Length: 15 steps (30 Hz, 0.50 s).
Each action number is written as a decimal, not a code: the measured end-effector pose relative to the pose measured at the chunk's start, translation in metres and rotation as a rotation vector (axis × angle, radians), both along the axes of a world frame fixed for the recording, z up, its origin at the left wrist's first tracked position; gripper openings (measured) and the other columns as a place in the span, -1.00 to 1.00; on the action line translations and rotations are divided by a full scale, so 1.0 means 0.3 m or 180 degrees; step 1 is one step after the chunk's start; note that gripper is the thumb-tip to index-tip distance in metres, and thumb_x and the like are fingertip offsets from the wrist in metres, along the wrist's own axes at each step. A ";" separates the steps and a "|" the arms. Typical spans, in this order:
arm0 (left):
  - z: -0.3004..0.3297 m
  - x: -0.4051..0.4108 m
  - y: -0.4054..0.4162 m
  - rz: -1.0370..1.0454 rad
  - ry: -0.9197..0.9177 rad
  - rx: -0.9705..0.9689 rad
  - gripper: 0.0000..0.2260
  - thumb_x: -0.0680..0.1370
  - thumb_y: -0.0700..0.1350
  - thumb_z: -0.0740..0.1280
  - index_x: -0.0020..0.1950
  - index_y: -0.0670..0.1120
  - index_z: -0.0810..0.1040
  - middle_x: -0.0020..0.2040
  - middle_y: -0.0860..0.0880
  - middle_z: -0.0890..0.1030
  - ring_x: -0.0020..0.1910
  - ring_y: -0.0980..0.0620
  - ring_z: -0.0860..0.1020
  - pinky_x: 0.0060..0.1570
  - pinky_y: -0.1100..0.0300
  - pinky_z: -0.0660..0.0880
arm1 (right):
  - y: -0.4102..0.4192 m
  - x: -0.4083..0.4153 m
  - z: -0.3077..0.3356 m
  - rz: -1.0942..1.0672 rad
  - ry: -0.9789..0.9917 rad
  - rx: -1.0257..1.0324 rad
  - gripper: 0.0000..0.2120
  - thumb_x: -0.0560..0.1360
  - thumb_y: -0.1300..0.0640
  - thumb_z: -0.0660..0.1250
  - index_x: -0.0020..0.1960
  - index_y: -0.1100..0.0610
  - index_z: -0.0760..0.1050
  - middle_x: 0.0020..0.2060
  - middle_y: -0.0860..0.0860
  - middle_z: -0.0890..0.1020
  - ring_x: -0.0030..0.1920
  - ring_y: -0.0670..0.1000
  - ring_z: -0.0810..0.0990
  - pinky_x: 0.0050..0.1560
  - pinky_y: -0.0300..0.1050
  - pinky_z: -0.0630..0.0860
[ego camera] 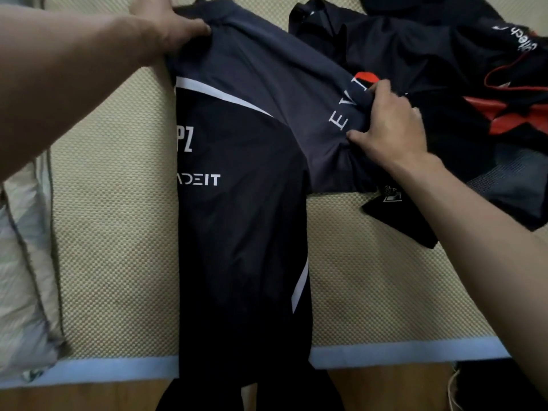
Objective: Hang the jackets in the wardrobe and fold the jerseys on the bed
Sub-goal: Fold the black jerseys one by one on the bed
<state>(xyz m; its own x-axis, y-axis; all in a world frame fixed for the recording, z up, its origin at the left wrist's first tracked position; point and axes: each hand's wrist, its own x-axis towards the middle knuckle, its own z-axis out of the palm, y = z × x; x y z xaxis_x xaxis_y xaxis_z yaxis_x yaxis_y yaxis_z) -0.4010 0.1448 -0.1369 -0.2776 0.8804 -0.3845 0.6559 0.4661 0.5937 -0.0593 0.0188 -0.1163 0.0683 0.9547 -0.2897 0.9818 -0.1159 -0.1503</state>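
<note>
Now both hands' fingers pinch the jersey sleeve and shoulder.

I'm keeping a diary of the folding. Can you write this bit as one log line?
step: folding jersey | left hand: pins shoulder | right hand: grip on sleeve | place: bed mat | pile of clothes: waiting

A dark jersey lies flat on the bed, its left side folded in to a straight edge; the body is black with white stripes and white lettering, the shoulder and sleeve grey; the sleeve stretches out to the right, bearing white letters; its hem hangs over the bed's near edge; more dark jerseys, some with red-orange patches, lie heaped at upper right, touching the sleeve.
</note>
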 end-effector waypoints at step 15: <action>-0.026 -0.027 -0.086 0.1043 -0.2288 -0.0558 -0.90 0.66 -0.16 0.32 -0.03 -0.14 0.57 -0.14 -0.05 0.71 -0.31 0.09 0.71 -0.32 0.22 0.63 | -0.001 -0.017 -0.011 -0.0592 0.0071 -0.0255 -0.33 0.38 -0.03 0.53 0.42 0.05 0.37 0.30 0.15 0.53 0.33 0.25 0.50 0.31 0.22 0.38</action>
<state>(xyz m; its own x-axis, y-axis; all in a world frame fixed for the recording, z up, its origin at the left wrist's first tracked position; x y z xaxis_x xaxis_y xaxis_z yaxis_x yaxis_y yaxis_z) -0.4091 0.1190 -0.1446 -0.1432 0.7075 -0.6921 -0.0444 0.6940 0.7186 -0.0644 0.0184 -0.1195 0.2341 0.9000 -0.3677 0.9389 -0.3075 -0.1548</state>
